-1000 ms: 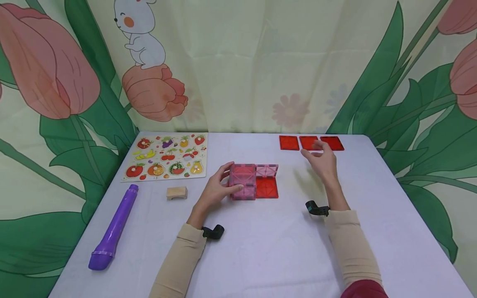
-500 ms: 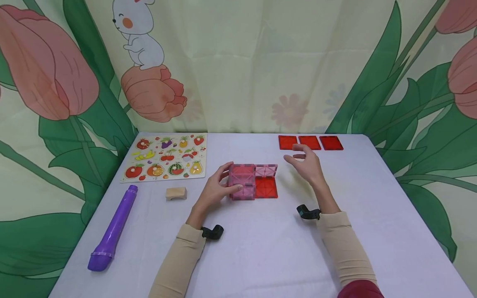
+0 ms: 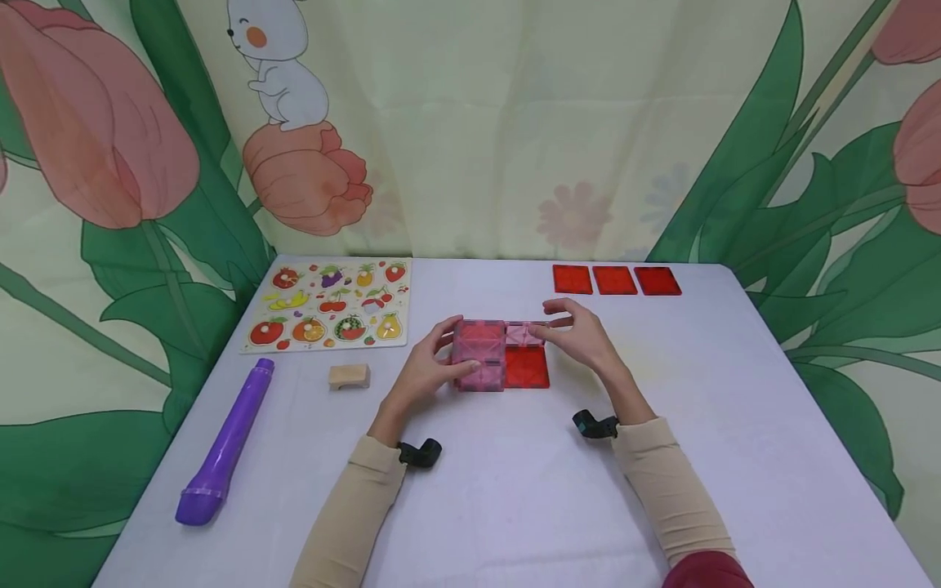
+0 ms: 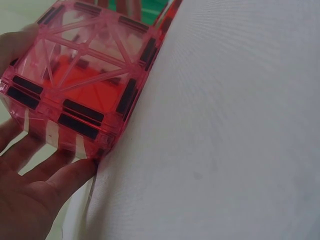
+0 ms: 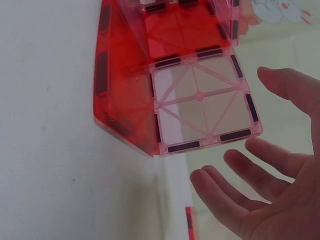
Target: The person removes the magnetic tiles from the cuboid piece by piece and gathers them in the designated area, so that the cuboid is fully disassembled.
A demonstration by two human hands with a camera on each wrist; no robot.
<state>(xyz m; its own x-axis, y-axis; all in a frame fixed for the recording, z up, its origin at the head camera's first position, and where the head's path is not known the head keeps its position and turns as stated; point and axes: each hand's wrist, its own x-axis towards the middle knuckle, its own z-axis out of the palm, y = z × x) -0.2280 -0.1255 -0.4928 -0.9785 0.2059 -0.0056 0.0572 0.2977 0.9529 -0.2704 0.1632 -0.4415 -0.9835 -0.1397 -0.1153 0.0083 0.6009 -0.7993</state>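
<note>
My left hand (image 3: pixel 429 364) grips a box of pink magnetic tiles (image 3: pixel 481 374), thumb across its near face and fingers along its left side. In the left wrist view the pink box (image 4: pixel 82 55) shows a red tile through its clear walls. A red magnetic tile (image 3: pixel 528 371) lies flat against the box's right side. Along that tile's far edge a pink magnetic tile (image 5: pixel 200 95) stands upright. My right hand (image 3: pixel 584 336) is spread around this upright tile's right end, fingertips close to its edge in the right wrist view.
Three red magnetic tiles (image 3: pixel 614 280) lie in a row at the table's back right. A fruit puzzle board (image 3: pixel 312 287) is at the back left. Before it sit a small wooden block (image 3: pixel 349 376) and a purple toy microphone (image 3: pixel 228 437). A printed curtain (image 3: pixel 470 163) hangs behind the table.
From beside the red tiles at the back, my right hand has come left and nearer, to the upright pink tile. The left hand has kept its hold on the box.
</note>
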